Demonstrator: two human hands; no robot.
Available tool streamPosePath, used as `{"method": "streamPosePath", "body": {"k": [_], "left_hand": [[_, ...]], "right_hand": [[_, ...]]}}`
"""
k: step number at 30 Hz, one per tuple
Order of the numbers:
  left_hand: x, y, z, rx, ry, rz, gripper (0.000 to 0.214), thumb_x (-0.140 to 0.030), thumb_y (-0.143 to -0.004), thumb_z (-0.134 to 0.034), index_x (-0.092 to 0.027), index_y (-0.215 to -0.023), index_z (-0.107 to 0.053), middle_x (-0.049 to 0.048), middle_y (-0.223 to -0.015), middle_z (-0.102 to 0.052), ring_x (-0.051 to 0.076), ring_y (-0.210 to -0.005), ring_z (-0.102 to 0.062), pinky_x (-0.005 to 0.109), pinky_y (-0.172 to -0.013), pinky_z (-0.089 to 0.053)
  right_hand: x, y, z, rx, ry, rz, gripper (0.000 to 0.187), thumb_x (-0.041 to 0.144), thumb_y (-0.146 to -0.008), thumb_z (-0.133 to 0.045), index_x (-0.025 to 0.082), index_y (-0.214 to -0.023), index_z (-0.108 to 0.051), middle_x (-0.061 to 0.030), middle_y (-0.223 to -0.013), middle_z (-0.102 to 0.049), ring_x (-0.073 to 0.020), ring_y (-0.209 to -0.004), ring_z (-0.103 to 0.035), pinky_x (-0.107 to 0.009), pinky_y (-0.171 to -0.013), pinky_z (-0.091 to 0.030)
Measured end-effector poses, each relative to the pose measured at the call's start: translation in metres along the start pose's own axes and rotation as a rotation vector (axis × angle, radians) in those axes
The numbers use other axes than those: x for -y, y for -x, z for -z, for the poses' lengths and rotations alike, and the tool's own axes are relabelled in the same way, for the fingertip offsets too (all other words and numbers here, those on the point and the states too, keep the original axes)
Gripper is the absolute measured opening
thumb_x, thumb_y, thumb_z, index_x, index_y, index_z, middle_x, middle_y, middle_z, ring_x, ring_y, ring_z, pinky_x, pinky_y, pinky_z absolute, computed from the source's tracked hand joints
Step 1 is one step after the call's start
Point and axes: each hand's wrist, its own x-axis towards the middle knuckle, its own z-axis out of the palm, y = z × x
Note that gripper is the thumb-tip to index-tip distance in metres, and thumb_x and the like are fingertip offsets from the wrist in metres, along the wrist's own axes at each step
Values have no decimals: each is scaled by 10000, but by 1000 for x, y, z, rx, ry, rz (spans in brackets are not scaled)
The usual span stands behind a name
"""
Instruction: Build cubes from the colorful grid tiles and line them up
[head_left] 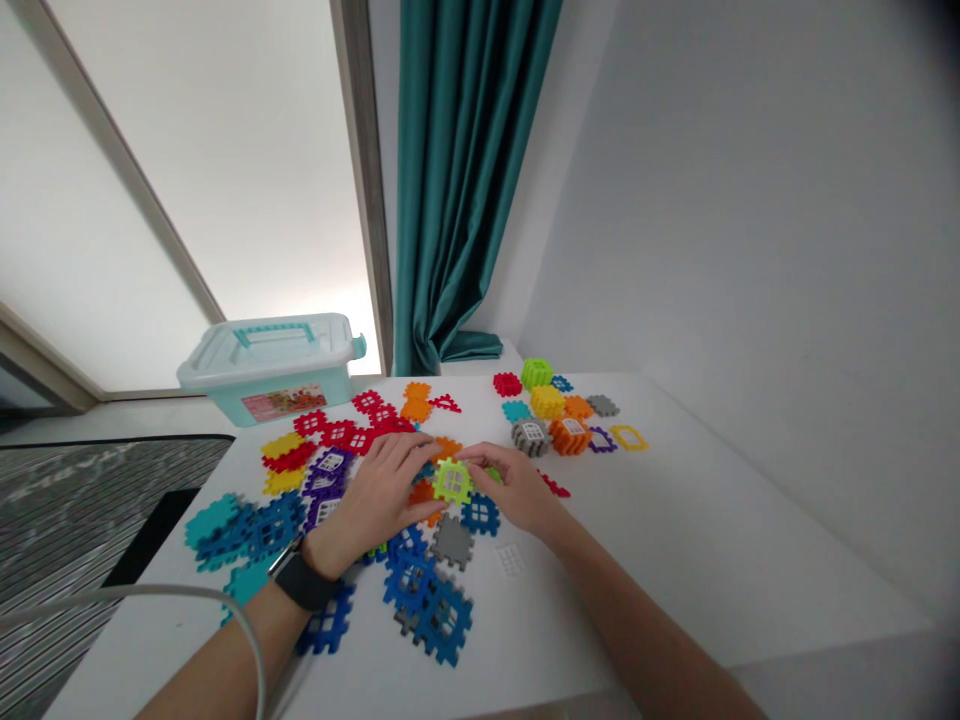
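Note:
A lime-green interlocking tile [453, 481] with a window-like grid and toothed edges is held up between my two hands. My left hand [384, 487], with a dark watch on its wrist, has thumb and fingers curved about the tile's left side. My right hand [517, 486] pinches its right edge between thumb and fingers. Another green piece shows partly behind the right fingers. Around and below lie a blue tile [480, 514], a grey tile [453, 542] and orange tiles partly hidden by the left hand.
Red tiles [337, 433], purple tiles [327, 485] and teal tiles [213, 517] spread leftward. Stacks including yellow tiles [547, 402] and orange tiles [570, 436] stand at back right. A lidded storage box [274, 365] sits at back left. A cable [187, 592] crosses the lower left.

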Motion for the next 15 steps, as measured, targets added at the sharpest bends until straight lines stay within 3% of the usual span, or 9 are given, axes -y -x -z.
{"method": "streamPosePath", "body": {"k": [2, 6, 9, 12, 15], "left_hand": [[1, 0, 1, 39, 5, -23, 553, -367, -809, -801, -216, -1291, -576, 117, -1311, -613, 303, -1189, -563, 471, -1006, -472], [5, 1, 1, 38, -12, 8, 458, -393, -824, -783, -203, -1209, -625, 131, -1305, -616, 321, -1197, -560, 498, -1022, -470], [9, 2, 1, 20, -32, 48, 418, -382, -827, -772, -186, -1172, -639, 148, -1295, -617, 335, -1200, -559, 522, -1022, -469], [12, 3, 0, 10, -35, 75, 402, -363, -835, -754, -187, -1179, -640, 151, -1302, -610, 334, -1216, -555, 523, -1022, -473], [11, 3, -2, 13, -34, 87, 394, -368, -839, -742, -189, -1176, -642, 151, -1304, -609, 334, -1221, -554, 523, -1023, -474]], "right_hand": [[2, 0, 2, 15, 56, 26, 218, 256, -921, -553, 194, -1049, -719, -53, -971, -759, -187, -865, -684, -315, -802, -525], [-1, 0, 16, -20, 318, 172, 276, 221, -967, -480, 206, -1140, -694, -79, -999, -758, -220, -933, -677, -402, -900, -520], [-7, 4, 30, 69, 542, 302, 369, 134, -945, -438, 221, -1222, -665, -100, -1195, -721, -247, -1122, -622, -487, -1060, -438], [-13, 12, 37, 156, 676, 296, 507, 59, -880, -441, 222, -1331, -608, -94, -1354, -648, -250, -1224, -565, -494, -1109, -402], [-17, 17, 36, 195, 744, 238, 573, 34, -838, -460, 208, -1372, -578, -98, -1367, -641, -265, -1212, -558, -496, -1093, -418]]}}
